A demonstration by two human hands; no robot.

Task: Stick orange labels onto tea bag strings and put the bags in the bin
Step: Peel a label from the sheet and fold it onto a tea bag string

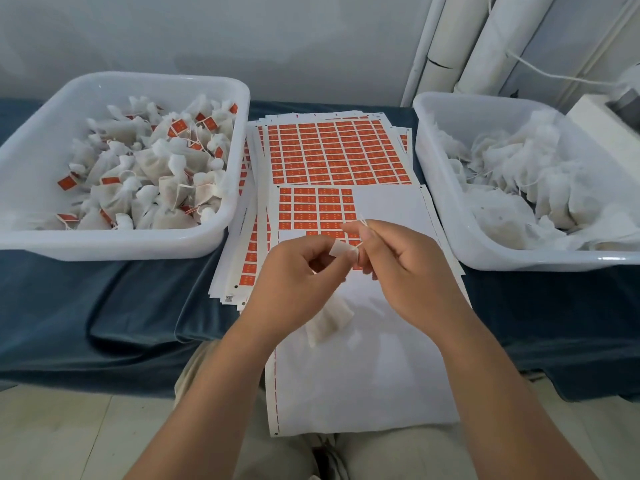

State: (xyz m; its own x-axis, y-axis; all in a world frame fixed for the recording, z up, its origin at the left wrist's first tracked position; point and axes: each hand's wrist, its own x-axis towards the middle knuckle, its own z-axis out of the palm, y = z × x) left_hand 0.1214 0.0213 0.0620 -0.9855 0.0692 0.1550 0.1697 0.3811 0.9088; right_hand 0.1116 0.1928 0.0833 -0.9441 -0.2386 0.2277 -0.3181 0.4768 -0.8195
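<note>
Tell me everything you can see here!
left bin: one, white, on the left
labelled tea bags: many, white with orange labels, in left bin
right bin: one, white, on the right
plain tea bags: many, white, in right bin
label sheets: a stack, white with orange labels, between the bins
front sheet: one, white, mostly peeled, front middle
cloth: one, dark blue, under the bins
pipes: several, white, back right
held tea bag: one, white, hanging below left-hand grip
string: one, white, pinched in right-hand grip
left-hand grip: one, holding the tea bag
right-hand grip: one, pinching the string
</note>
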